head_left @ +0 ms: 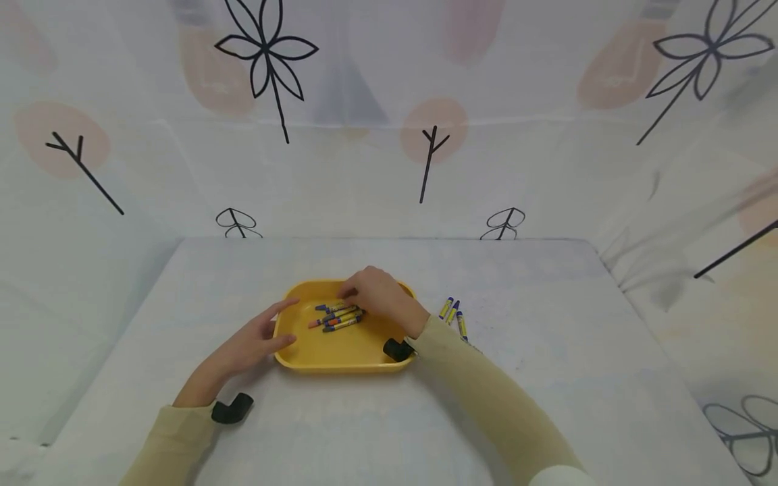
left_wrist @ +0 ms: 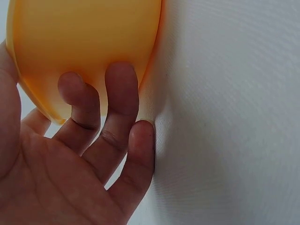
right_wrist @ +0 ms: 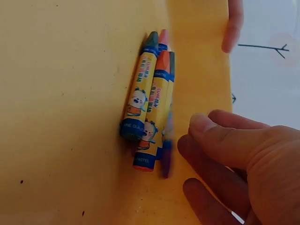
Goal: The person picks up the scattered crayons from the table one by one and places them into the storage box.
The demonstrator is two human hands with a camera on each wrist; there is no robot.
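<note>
Plain yellow for the tray (head_left: 352, 356) in the left hand (head_left: 246, 344); blue-banded yellow with cartoon animals for the crayons (right_wrist: 139, 89) beside the right hand (head_left: 379, 297); black-flowered, peach-blotched white for the cloth (head_left: 365, 179) beyond both.

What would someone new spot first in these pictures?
Probably the bright yellow tray on the white tabletop, with a little bunch of oil pastels inside. The left hand grips the tray's left end, while the right hand is close to the pastels. Behind, bold black flower drawings mark the pale cloth.
</note>
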